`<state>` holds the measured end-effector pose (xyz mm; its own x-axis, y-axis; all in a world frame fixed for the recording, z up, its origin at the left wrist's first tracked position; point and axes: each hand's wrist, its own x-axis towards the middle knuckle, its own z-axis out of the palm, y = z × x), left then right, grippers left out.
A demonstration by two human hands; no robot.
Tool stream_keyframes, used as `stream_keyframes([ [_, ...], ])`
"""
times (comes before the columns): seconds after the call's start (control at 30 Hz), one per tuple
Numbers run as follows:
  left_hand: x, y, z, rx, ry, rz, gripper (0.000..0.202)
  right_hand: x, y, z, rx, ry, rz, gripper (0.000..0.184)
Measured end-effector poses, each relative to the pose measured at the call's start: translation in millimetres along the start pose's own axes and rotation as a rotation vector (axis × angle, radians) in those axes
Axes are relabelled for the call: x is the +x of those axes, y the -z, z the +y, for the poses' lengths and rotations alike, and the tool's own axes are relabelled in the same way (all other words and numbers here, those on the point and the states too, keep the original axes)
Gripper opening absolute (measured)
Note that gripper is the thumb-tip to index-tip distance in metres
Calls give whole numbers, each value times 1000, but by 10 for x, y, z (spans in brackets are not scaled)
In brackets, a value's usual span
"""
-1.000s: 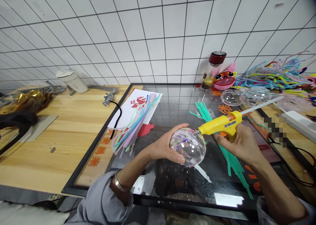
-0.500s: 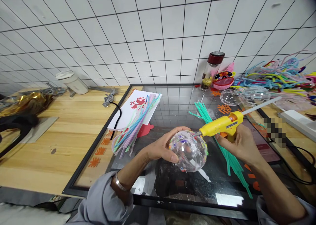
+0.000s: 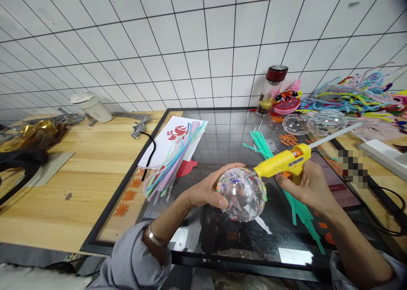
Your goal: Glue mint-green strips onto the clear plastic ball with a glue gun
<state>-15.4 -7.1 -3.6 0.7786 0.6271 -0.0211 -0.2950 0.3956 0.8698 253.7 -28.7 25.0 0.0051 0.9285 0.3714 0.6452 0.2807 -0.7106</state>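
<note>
My left hand (image 3: 206, 190) is closed round the left side of a clear plastic ball (image 3: 243, 203) that carries coloured bits and whitish smears. A yellow hot glue gun (image 3: 282, 162) is gripped in my right hand (image 3: 308, 186), its metal nozzle at the ball's upper surface. A long whitish glue stick (image 3: 337, 134) juts from the gun's back end. Beneath my right hand lies a bundle of green pipe cleaners (image 3: 300, 207). The ball is held over a dark glass-topped panel (image 3: 222, 154), beside a white scrap (image 3: 263, 225).
Pastel pipe cleaners (image 3: 178, 163) lie across white paper (image 3: 168, 137) at left. Behind stands a glass bottle (image 3: 270, 90) with a dark red lid. To the right are a phone (image 3: 333, 184), clear plastic balls (image 3: 327, 122), a pipe-cleaner heap (image 3: 349, 95) and cables (image 3: 389, 196).
The glue gun has shifted slightly left, its nozzle moving a little across the top of the ball. My left hand keeps its hold.
</note>
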Motion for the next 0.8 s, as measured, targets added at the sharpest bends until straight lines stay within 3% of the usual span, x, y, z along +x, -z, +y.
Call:
stream_keyframes([
  [0.8, 0, -37, -6, -26, -23, 4, 90, 13, -18, -30, -47, -84, -23, 28],
])
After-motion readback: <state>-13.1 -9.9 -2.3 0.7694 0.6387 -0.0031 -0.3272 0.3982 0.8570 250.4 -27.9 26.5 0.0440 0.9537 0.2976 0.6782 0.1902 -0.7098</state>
